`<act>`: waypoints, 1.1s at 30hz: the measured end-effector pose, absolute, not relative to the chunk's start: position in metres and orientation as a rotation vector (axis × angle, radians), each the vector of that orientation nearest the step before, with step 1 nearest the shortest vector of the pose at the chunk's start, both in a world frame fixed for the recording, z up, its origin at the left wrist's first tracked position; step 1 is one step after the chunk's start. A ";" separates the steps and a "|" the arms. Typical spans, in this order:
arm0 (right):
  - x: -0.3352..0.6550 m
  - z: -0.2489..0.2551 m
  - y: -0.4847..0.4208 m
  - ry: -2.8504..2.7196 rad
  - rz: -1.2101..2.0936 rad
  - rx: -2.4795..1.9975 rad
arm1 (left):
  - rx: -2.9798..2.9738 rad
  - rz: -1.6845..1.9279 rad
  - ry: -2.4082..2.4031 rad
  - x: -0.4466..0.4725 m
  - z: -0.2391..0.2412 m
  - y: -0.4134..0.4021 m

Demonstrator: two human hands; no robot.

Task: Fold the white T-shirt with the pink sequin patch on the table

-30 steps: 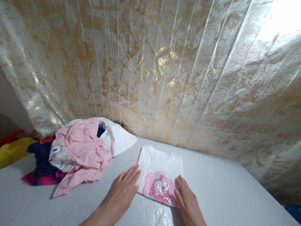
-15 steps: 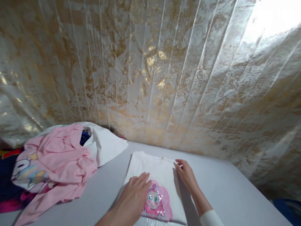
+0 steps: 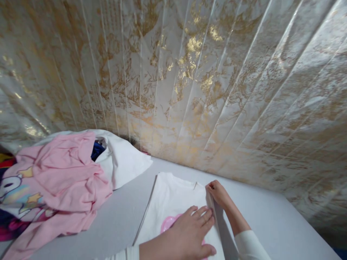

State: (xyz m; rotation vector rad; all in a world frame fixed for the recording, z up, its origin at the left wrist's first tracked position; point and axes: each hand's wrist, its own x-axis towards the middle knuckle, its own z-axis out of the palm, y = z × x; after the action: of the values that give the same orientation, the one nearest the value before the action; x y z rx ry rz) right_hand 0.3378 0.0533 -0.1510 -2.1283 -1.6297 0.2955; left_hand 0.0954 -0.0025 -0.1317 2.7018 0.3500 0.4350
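A white T-shirt [image 3: 170, 196] lies folded and flat on the pale table, its neckline at the far end. Part of its pink print [image 3: 168, 222] shows; the rest is covered by my left hand [image 3: 189, 229]. That hand rests over the shirt's front with its fingers outstretched toward the right edge, and a ring is on one finger. At the far right corner of the shirt, the fingers of my right hand [image 3: 218, 193] are curled and pinched at the fabric's edge.
To the left is a heap of clothes: a pink printed garment [image 3: 67, 162], a white garment [image 3: 126, 164] and dark blue fabric [image 3: 97, 150]. Behind the pale table [image 3: 255, 216] stands a wall covering [image 3: 173, 79] with gold patterns under shiny plastic.
My left hand has slid to the right across the shirt, now over much of the print. My right hand has closed at the far right corner. The view has shifted slightly.
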 end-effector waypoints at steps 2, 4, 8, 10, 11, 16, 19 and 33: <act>0.335 -0.151 0.054 -1.642 0.238 -2.143 | 2.717 0.461 0.354 0.096 -0.132 -0.004; 0.330 -0.148 0.052 -1.653 0.178 -2.160 | 2.731 0.476 0.367 0.098 -0.130 -0.006; 0.319 -0.133 0.042 -1.693 0.064 -2.175 | 2.720 0.465 0.373 0.092 -0.125 -0.004; 0.309 -0.120 0.040 -1.729 0.008 -2.166 | 2.707 0.479 0.373 0.075 -0.121 -0.001; 0.301 -0.112 0.040 -1.757 -0.017 -2.151 | 2.708 0.486 0.390 0.062 -0.120 0.000; 0.226 -0.080 0.065 -2.051 0.011 -1.919 | 2.783 0.403 0.720 -0.019 -0.126 -0.004; 0.169 -0.072 0.088 -2.248 0.101 -1.765 | 2.903 0.438 0.914 -0.053 -0.143 -0.013; 0.136 -0.078 0.123 -2.324 0.408 -1.797 | 3.114 0.859 1.088 -0.068 -0.171 -0.023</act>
State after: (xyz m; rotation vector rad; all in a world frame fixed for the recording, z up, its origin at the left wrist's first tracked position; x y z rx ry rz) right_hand 0.1362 0.1233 -0.0777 -1.7974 -2.3244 0.4082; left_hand -0.0678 -0.0233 -0.1713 3.1144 1.0883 0.8593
